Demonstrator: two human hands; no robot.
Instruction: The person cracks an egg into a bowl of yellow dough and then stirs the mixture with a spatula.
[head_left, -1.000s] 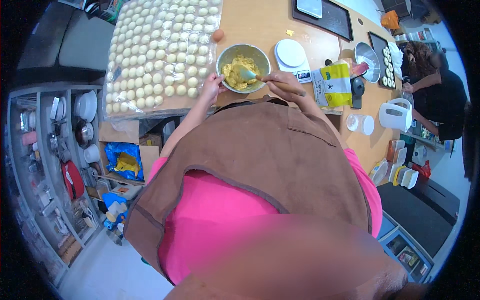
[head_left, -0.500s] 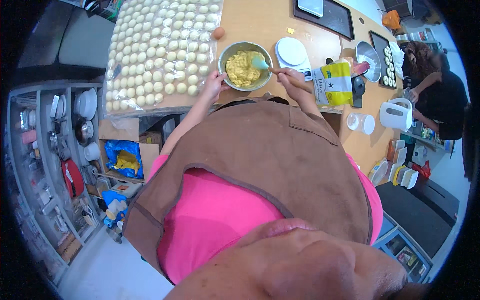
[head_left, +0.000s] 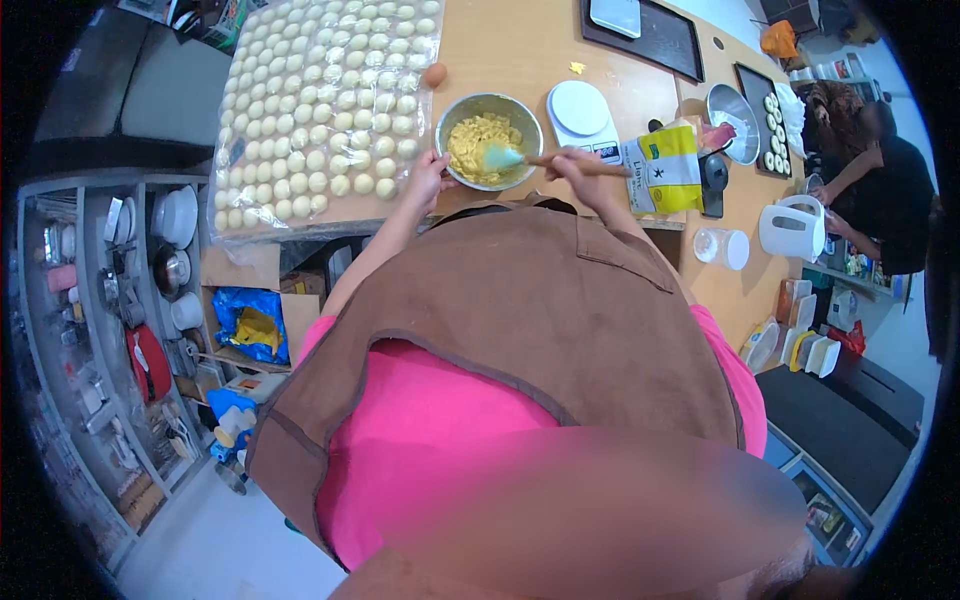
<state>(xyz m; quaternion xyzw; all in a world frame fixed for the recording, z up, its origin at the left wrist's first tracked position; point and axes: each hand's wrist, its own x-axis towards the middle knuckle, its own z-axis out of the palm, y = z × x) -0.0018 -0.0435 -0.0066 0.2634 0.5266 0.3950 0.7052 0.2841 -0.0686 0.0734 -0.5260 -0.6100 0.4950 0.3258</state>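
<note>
A metal mixing bowl (head_left: 530, 118) stands near the table's front edge, with a lumpy yellow mixture (head_left: 475, 135) in it. My left hand (head_left: 430, 175) grips the bowl's left rim. In my right hand (head_left: 572, 170) is a spatula (head_left: 545, 160) with a wooden handle and a pale blue-green head. The fingers are closed round the handle, and the head lies in the mixture near the middle of the bowl. Just right of the bowl is a white kitchen scale (head_left: 580, 108). A brown egg (head_left: 435, 74) rests behind the bowl, to its left.
Many round dough balls (head_left: 320, 112) lie on a plastic sheet at left. To the right are a yellow-and-white bag (head_left: 668, 172), a metal bowl (head_left: 735, 120), a clear jar (head_left: 722, 248), a white jug (head_left: 792, 230) and dark trays (head_left: 665, 40). Another person (head_left: 870, 200) works at far right.
The spatula head has moved from the bowl's right side leftward and nearer, toward the middle of the mixture. My right hand has shifted slightly; my left hand stays on the bowl.
</note>
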